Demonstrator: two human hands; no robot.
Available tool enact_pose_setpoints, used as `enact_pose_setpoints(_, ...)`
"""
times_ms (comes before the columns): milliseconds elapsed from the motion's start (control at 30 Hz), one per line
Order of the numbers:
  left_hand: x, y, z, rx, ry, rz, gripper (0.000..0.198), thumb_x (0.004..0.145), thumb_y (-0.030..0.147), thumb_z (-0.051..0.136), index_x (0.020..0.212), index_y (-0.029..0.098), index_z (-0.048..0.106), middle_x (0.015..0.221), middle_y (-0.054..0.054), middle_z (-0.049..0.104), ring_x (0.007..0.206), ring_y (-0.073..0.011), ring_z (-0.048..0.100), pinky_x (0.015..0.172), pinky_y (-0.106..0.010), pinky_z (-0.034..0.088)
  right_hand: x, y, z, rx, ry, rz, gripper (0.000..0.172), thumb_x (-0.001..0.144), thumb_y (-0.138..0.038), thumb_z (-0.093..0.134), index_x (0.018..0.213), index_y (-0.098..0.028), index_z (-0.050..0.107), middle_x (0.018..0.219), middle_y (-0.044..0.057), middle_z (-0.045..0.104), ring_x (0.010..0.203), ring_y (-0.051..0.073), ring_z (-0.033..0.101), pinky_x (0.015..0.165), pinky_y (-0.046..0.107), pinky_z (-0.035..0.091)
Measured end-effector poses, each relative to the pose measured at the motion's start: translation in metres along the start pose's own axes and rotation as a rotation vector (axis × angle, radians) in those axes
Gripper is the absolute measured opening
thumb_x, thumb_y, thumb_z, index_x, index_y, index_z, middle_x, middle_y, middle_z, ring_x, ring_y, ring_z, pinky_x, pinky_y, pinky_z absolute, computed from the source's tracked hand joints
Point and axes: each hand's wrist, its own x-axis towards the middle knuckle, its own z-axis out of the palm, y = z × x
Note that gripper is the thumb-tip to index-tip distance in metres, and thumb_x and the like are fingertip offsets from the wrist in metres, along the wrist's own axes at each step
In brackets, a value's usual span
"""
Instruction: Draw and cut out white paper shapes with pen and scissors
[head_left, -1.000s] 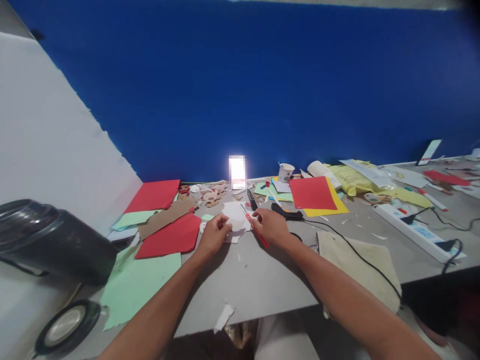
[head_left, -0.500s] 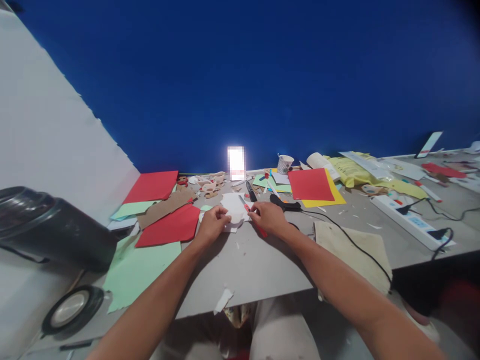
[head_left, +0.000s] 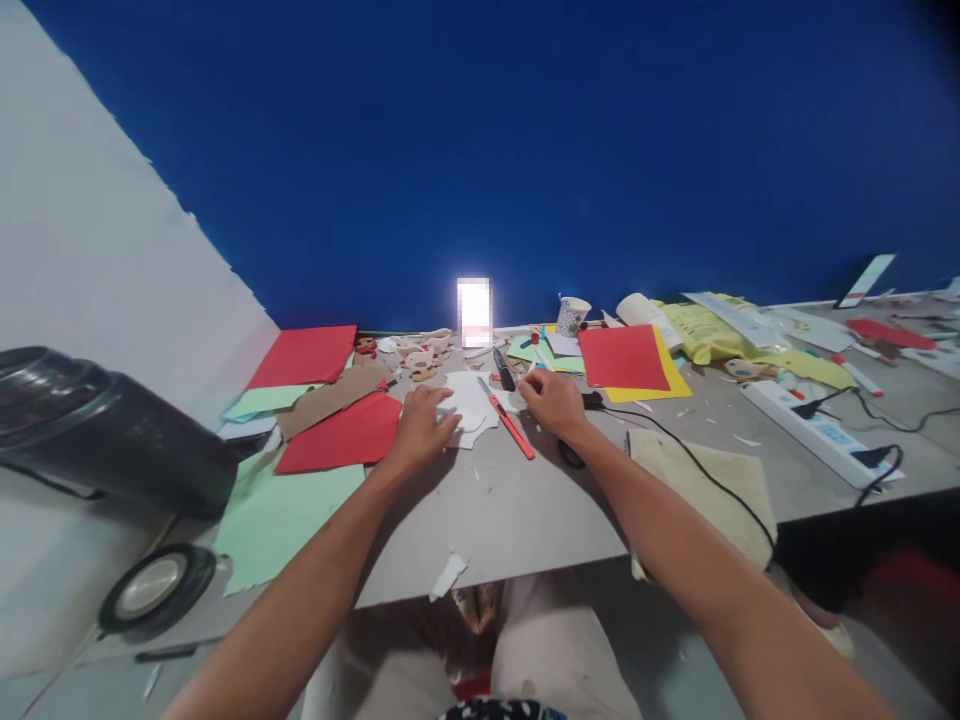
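My left hand (head_left: 426,425) lies at the left side of white paper pieces (head_left: 472,415), fingers spread and touching the paper. A red utility knife (head_left: 512,425) with its blade out rests on the table, its tip over the paper's right edge. To the knife's right, my right hand (head_left: 556,402) is closed, fingers curled and pinched; what they hold, if anything, is hidden. Beneath and behind that hand, a black corded tool (head_left: 592,400) is mostly covered. A black pen-like object (head_left: 502,370) lies just beyond the knife.
Red sheets (head_left: 341,432), green paper (head_left: 292,520) and a cardboard strip (head_left: 334,397) lie left. A dark flask (head_left: 112,430) stands at far left. Rightward are a paper cup (head_left: 573,316), a red sheet (head_left: 624,357), a beige cloth (head_left: 701,490) and a power strip (head_left: 817,430).
My right hand has let go of the utility knife, now lying on the table, and moved slightly right and up. My left hand's fingers have spread over the paper. The view has shifted slightly.
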Motion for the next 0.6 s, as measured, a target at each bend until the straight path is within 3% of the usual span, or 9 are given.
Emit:
enact_pose_setpoints(133, -0.007, 0.002, 0.005, 0.197, -0.114, 0.107, 0.029, 0.08, 0.03, 0.065, 0.105, 0.019, 0.072, 0.124, -0.018, 0.06, 0.116, -0.0372, 0.049, 0.102, -0.053, 0.038, -0.006, -0.008, 0.005, -0.079, -0.085, -0.038, 0.025, 0.095, -0.035, 0.054, 0.093, -0.021, 0.074, 0.092, 0.004, 0.077, 0.084, 0.019, 0.066, 0.07, 0.027, 0.038)
enact_pose_setpoints(267, -0.01, 0.008, 0.002, 0.19, -0.14, 0.089, 0.026, 0.077, 0.027, 0.065, 0.101, 0.019, 0.069, 0.119, -0.016, 0.064, 0.112, -0.0355, 0.051, 0.098, -0.05, 0.039, -0.006, -0.01, 0.005, -0.13, -0.138, -0.044, 0.027, 0.096, -0.037, 0.052, 0.095, -0.022, 0.075, 0.093, 0.005, 0.078, 0.085, 0.02, 0.068, 0.068, 0.028, 0.038)
enact_pose_setpoints(367, -0.009, 0.013, -0.001, 0.006, -0.099, 0.029, 0.02, 0.07, 0.022, 0.068, 0.089, 0.02, 0.066, 0.096, -0.01, 0.068, 0.093, -0.0285, 0.056, 0.084, -0.041, 0.044, -0.006, -0.009, 0.005, -0.162, -0.197, -0.054, 0.029, 0.098, -0.04, 0.052, 0.096, -0.022, 0.075, 0.093, 0.006, 0.078, 0.087, 0.021, 0.069, 0.07, 0.028, 0.039)
enact_pose_setpoints(467, -0.007, 0.015, -0.001, -0.306, -0.047, -0.119, 0.011, 0.066, 0.022, 0.07, 0.074, 0.022, 0.061, 0.069, -0.001, 0.06, 0.068, -0.019, 0.051, 0.064, -0.03, 0.041, -0.008, -0.009, 0.008, -0.2, -0.275, -0.082, 0.031, 0.095, -0.048, 0.057, 0.101, -0.024, 0.074, 0.097, 0.006, 0.077, 0.091, 0.023, 0.069, 0.073, 0.029, 0.042)
enact_pose_setpoints(533, -0.005, 0.015, -0.001, -0.551, -0.023, -0.246, 0.019, 0.062, 0.022, 0.074, 0.076, 0.02, 0.063, 0.063, 0.003, 0.056, 0.059, -0.0148, 0.048, 0.055, -0.026, 0.037, -0.01, -0.009, 0.012, -0.231, -0.314, -0.101, 0.034, 0.092, -0.053, 0.061, 0.105, -0.024, 0.073, 0.098, 0.007, 0.077, 0.092, 0.025, 0.07, 0.074, 0.03, 0.043)
enact_pose_setpoints(600, -0.004, 0.016, -0.001, -0.793, -0.047, -0.375, 0.033, 0.06, 0.021, 0.078, 0.091, 0.018, 0.066, 0.062, 0.004, 0.055, 0.054, -0.0121, 0.049, 0.051, -0.023, 0.037, -0.013, -0.011, 0.016, -0.269, -0.338, -0.113, 0.037, 0.09, -0.054, 0.063, 0.109, -0.023, 0.071, 0.1, 0.008, 0.077, 0.093, 0.026, 0.07, 0.075, 0.031, 0.044)
